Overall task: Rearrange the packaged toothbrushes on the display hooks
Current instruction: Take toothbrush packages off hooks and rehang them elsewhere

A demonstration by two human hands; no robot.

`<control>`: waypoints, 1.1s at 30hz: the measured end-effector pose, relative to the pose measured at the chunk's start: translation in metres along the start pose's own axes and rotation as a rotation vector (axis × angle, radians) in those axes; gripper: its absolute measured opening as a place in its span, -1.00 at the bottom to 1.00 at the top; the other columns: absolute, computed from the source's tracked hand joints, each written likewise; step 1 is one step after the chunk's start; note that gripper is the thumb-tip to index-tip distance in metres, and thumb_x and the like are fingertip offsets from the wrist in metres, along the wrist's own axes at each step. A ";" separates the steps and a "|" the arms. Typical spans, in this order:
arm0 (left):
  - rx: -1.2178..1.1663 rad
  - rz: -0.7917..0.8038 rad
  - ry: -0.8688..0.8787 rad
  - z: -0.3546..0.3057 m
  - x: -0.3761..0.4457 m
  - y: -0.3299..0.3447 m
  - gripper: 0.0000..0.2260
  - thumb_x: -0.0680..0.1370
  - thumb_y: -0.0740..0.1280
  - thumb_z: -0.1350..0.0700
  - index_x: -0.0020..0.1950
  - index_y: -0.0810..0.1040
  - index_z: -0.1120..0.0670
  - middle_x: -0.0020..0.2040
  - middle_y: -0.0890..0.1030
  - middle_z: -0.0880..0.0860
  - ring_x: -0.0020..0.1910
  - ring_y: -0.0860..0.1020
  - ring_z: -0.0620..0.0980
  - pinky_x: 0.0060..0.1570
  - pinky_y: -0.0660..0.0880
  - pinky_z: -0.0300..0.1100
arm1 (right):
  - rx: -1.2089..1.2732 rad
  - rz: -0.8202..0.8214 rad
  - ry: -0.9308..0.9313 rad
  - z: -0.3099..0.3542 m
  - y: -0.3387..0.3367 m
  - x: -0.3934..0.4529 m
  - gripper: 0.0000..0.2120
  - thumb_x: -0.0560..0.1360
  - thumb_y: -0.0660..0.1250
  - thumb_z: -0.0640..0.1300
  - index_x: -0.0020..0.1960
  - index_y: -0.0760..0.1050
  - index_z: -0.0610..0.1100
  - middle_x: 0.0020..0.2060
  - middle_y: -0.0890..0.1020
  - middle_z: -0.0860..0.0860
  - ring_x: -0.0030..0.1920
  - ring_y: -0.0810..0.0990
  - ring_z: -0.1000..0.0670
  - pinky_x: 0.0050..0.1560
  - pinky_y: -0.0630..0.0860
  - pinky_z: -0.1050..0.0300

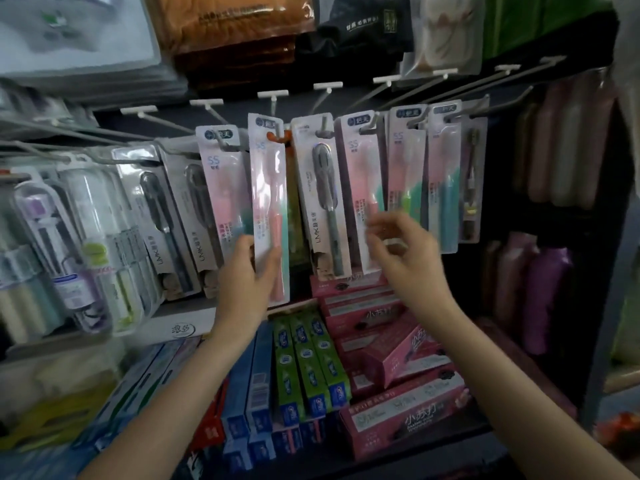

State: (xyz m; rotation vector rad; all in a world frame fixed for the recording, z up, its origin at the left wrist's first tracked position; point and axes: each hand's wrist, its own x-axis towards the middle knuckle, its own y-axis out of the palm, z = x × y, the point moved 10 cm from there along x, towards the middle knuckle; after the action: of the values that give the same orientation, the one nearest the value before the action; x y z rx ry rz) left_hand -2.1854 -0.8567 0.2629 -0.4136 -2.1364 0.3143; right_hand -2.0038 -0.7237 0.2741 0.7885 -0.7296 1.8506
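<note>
A row of packaged toothbrushes hangs from metal display hooks (419, 123) across the middle. My left hand (247, 271) grips the lower part of a pink toothbrush pack (268, 188), which stands upright in front of an orange hook (277, 136). A grey LMK toothbrush pack (320, 195) hangs just right of it. My right hand (403, 251) hovers with loosely curled fingers before the bottom of another pink pack (362, 188) and holds nothing. More pink-and-teal packs (445, 174) hang further right.
Bare hooks with white tags (327, 86) jut out above the row. Boxed toothpaste (311, 368) and pink boxes (398, 351) fill the shelf below. Clear-cased brushes (86, 244) crowd the left; folded towels (239, 36) sit on top.
</note>
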 end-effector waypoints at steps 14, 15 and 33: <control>0.292 -0.077 0.129 0.007 0.021 -0.035 -0.76 0.57 0.24 0.04 0.13 0.47 0.17 -0.05 0.39 -0.02 -0.15 0.37 -0.10 -0.35 0.22 -0.37 | -0.221 0.094 0.294 -0.058 0.147 0.026 -0.46 0.52 0.26 -0.31 0.43 0.14 -0.29 0.32 0.37 -0.23 0.34 0.35 -0.15 0.33 0.29 0.10; 0.295 -0.073 0.138 0.008 0.021 -0.034 -0.75 0.57 0.23 0.04 0.13 0.46 0.18 -0.05 0.39 -0.01 -0.15 0.38 -0.09 -0.35 0.21 -0.36 | -0.255 0.084 0.312 -0.061 0.149 0.030 -0.46 0.52 0.27 -0.28 0.43 0.13 -0.28 0.30 0.39 -0.23 0.31 0.38 -0.16 0.29 0.34 0.07; 0.186 -0.064 0.180 0.013 0.020 -0.033 -0.78 0.56 0.27 0.06 0.09 0.47 0.19 -0.10 0.41 -0.02 -0.22 0.42 -0.07 -0.38 0.26 -0.37 | -0.483 0.241 0.044 0.030 0.100 0.027 -0.51 0.45 0.24 -0.28 0.37 0.28 -0.11 -0.05 0.59 -0.09 -0.12 0.56 -0.11 -0.18 0.53 0.01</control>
State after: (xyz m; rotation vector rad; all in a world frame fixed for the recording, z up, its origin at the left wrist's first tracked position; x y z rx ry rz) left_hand -2.2128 -0.8797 0.2832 -0.2560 -1.9212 0.4189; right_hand -2.0984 -0.7679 0.2988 0.3564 -1.2259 1.7848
